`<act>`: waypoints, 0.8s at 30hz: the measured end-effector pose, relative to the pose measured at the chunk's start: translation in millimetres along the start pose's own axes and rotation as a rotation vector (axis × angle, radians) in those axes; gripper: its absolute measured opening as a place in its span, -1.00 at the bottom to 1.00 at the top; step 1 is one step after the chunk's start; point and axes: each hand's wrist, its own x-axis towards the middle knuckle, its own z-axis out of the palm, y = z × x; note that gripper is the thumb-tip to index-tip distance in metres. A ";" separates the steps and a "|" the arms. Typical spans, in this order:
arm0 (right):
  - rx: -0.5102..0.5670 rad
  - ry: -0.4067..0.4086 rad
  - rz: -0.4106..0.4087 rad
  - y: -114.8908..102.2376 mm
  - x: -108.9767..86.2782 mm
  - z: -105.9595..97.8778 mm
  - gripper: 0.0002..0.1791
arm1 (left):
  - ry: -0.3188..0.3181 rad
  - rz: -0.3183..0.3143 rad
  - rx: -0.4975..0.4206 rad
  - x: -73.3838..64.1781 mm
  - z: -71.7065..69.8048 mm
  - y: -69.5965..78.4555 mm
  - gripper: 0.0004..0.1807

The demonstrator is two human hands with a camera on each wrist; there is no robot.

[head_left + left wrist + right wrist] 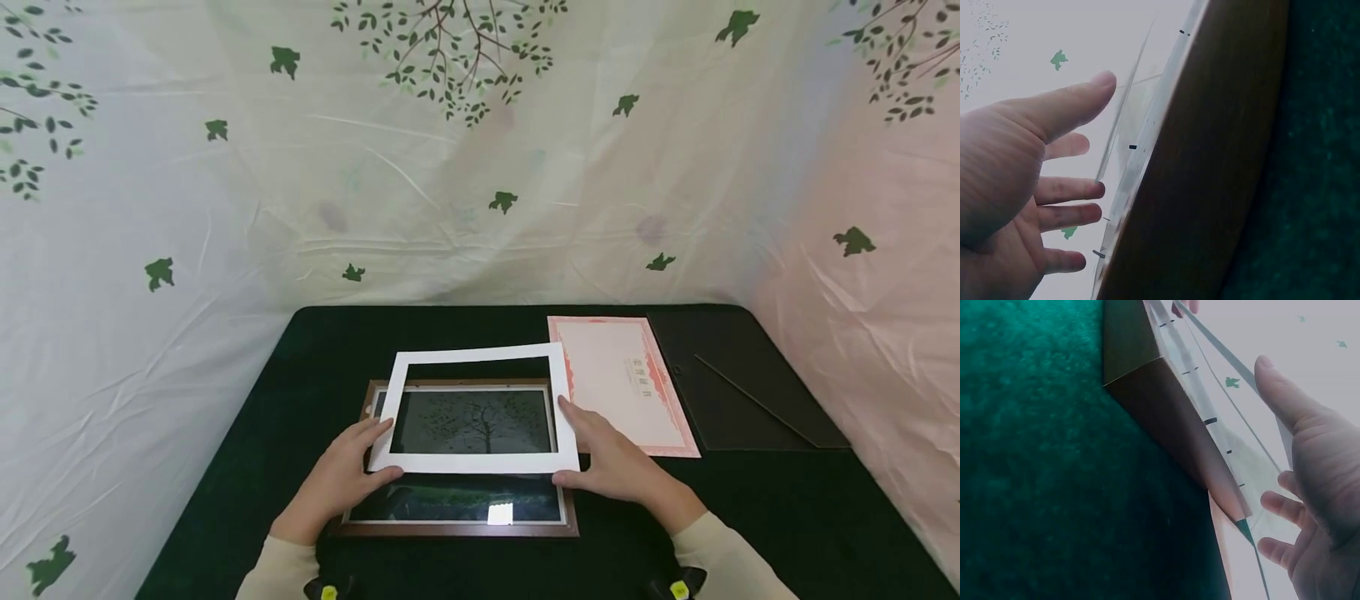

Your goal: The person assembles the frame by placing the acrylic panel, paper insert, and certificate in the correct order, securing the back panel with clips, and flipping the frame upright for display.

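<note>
A white rectangular mat board (480, 463), a border with an open window, is held raised between both hands over a brown picture frame (457, 529). My left hand (341, 467) grips its left edge near the lower corner, thumb toward me. At the lower right corner, my right hand (611, 458) holds the opposite edge between thumb and fingers. The frame lies on the table, its glass (442, 500) reflecting a tree pattern and a bright light patch. Small dark tabs line the inner side of the frame (1154, 406) in the right wrist view.
Right of the frame lies a pink-bordered certificate (607, 358). Beside it is a dark backing board (727, 350) with a thin diagonal strip. Dark green cloth (247, 500) covers the table, and a leaf-patterned fabric wall (420, 208) hangs behind and at the sides.
</note>
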 end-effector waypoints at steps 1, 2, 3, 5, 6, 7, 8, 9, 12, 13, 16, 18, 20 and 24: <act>-0.002 0.001 -0.002 0.7 -1.5 0.6 0.24 | -0.004 -0.002 0.003 0.0 0.0 0.1 -0.17; -0.001 0.000 -0.005 1.1 -2.8 0.9 0.24 | -0.008 -0.003 0.004 0.0 -0.3 0.5 -0.17; -0.005 0.001 -0.006 1.1 -4.2 1.0 0.24 | -0.013 -0.006 0.008 -0.1 -0.4 0.8 -0.19; -0.013 0.002 -0.001 1.5 -6.4 1.0 0.24 | -0.021 -0.011 0.013 -0.6 -1.1 1.6 -0.22; -0.013 0.000 0.004 1.6 -7.2 1.0 0.25 | -0.023 -0.012 0.019 -0.9 -1.5 2.0 -0.24; -0.013 -0.002 0.007 1.7 -8.0 0.8 0.25 | -0.024 -0.012 0.026 -1.3 -1.9 2.1 -0.25; -0.012 -0.005 0.011 1.7 -8.8 0.6 0.25 | -0.025 -0.012 0.033 -1.8 -2.4 2.5 -0.26; -0.015 -0.007 0.016 1.7 -9.6 0.6 0.25 | -0.024 -0.012 0.040 -2.3 -3.0 2.7 -0.27; -0.028 -0.018 0.021 1.4 -11.0 1.9 0.25 | -0.009 -0.013 0.067 -3.8 -6.0 1.9 -0.26; -0.033 -0.023 0.022 0.9 -11.8 2.4 0.25 | -0.004 -0.012 0.075 -4.2 -7.1 1.3 -0.26; -0.047 -0.030 0.023 -0.8 -15.1 4.4 0.25 | 0.003 -0.016 0.095 -5.5 -9.8 -0.6 -0.24; -0.047 -0.030 0.017 -3.0 -17.2 5.5 0.24 | 0.001 -0.020 0.104 -6.4 -10.8 -2.1 -0.23; -0.054 -0.030 0.006 -5.0 -18.6 6.6 0.24 | -0.004 -0.017 0.112 -6.9 -10.7 -4.2 -0.22; -0.075 -0.031 -0.020 -8.4 -20.3 9.6 0.24 | -0.014 0.003 0.128 -6.3 -8.9 -7.1 -0.19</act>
